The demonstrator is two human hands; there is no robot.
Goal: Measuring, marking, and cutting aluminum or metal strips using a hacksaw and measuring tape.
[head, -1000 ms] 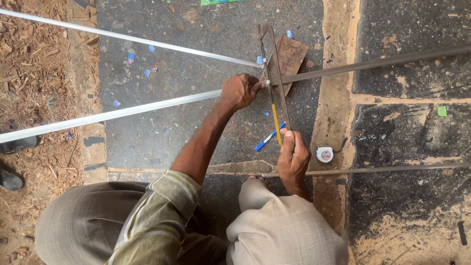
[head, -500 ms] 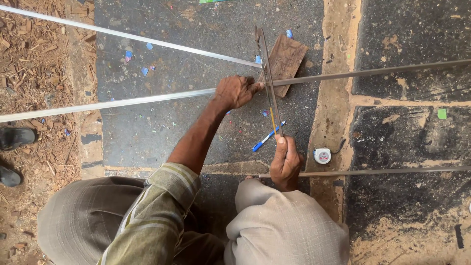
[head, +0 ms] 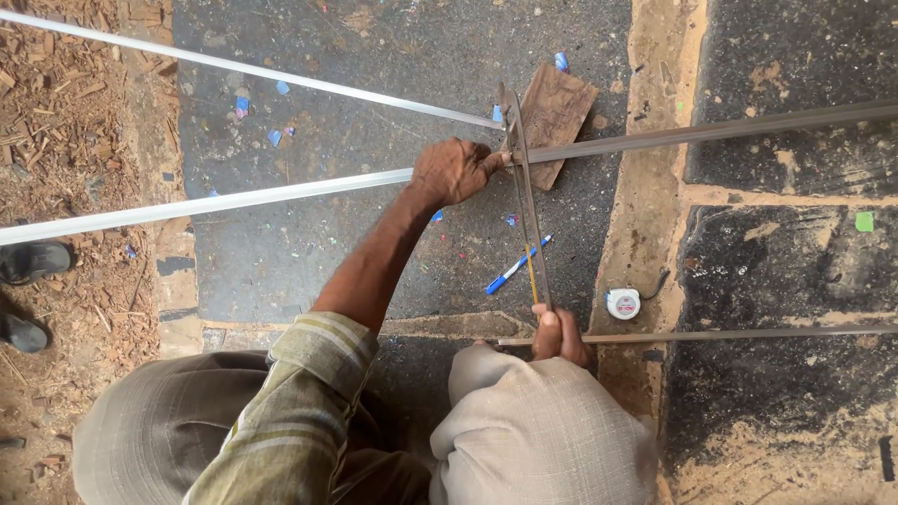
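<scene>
1. Far to the left of the wooden block, two dark shoes are seen on ground strewn with wood chips.
2. Three metal bars are counted. A thin bar runs in from the upper left and ends just left of the block. The long bar is laid across the block's lower end. A third bar lies on the floor, well below the block and to its right.
3. Just left of the block, the long bar is pressed down by the left hand. Its grip is closed over the bar, with the thumb stretched toward the saw.
4. One hacksaw is set across the long bar at the block's left edge, with its frame running down toward the person.
5. Below the block, one blue pen lies on the floor.
6. Further below, the saw's handle is held in the right hand, the grip wrapped tight round it.
7. One white tape measure lies below and slightly right of the block.
8. The step is judged to be sawing through the long bar over the block. The next stroke calls for the bar to be kept pinned and the blade kept square.
</scene>
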